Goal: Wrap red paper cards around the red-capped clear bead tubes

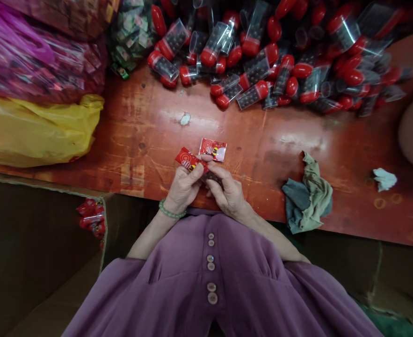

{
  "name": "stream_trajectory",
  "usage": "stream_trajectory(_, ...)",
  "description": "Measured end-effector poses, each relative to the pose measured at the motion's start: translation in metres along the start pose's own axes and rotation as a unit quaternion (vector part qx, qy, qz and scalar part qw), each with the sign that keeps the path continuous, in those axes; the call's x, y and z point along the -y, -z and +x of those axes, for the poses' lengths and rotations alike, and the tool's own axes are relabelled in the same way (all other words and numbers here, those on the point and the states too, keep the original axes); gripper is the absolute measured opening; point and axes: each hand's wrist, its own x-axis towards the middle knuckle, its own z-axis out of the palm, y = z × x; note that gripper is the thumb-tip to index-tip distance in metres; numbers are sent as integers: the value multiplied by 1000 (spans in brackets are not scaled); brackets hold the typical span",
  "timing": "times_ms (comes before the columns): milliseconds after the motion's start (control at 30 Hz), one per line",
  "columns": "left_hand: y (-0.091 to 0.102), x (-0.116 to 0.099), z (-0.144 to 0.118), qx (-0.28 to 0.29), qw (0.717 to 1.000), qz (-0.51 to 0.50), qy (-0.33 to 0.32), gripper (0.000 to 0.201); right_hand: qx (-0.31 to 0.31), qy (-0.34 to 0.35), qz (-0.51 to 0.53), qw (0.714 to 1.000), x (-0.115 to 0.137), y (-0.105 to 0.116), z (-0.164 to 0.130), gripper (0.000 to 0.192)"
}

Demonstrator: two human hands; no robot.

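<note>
Two small red packets sit at the middle of your work: one packet (188, 159) is pinched in your left hand (183, 187) at the near edge of the table (139, 135), and a second packet (212, 150) lies flat on the wood just beyond your fingertips. Your right hand (229, 189) is curled around a small dark tube (213, 178) (mostly hidden, so what it is stays a guess) and touches the held packet. The packet looks light, thin and crinkly, probably a little slick; hold it by its edges so it doesn't buckle. Farther out, a heap of clear red-capped tubes (262, 61) fills the far side, a crumpled rag (307, 196) hangs over the edge to your right, and a yellow bag (34, 131) lies at the left.
</note>
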Motion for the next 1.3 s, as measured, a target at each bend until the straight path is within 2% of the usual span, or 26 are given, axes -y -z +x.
stream_trajectory(233,-1,10,4,-59,997,-5,-42,31,-4,2,0,1000,-4,-3,5,36)
stream_trajectory(400,-2,8,6,-63,996,12,-56,28,4,-26,31,999,-5,-6,4,40)
stream_trajectory(500,-1,1,8,-38,995,37,-82,22,8,-26,49,998,-5,-8,3,41)
stream_trajectory(633,3,-11,12,27,989,86,-114,18,26,-41,102,994,0,-4,4,30)
stream_trajectory(767,9,-17,15,91,987,112,-75,17,68,-79,129,986,3,3,6,24)
stream_trajectory(900,11,-11,17,88,990,97,-55,15,58,-86,119,987,-2,1,6,22)
stream_trajectory(1033,12,-2,16,57,994,65,-65,18,26,-57,89,994,-5,-4,9,21)
stream_trajectory(1167,12,0,15,36,996,33,-73,31,13,-8,26,1000,-3,-4,15,20)
stream_trajectory(1300,12,-2,14,25,997,19,-74,27,13,29,-20,999,-1,-4,17,22)
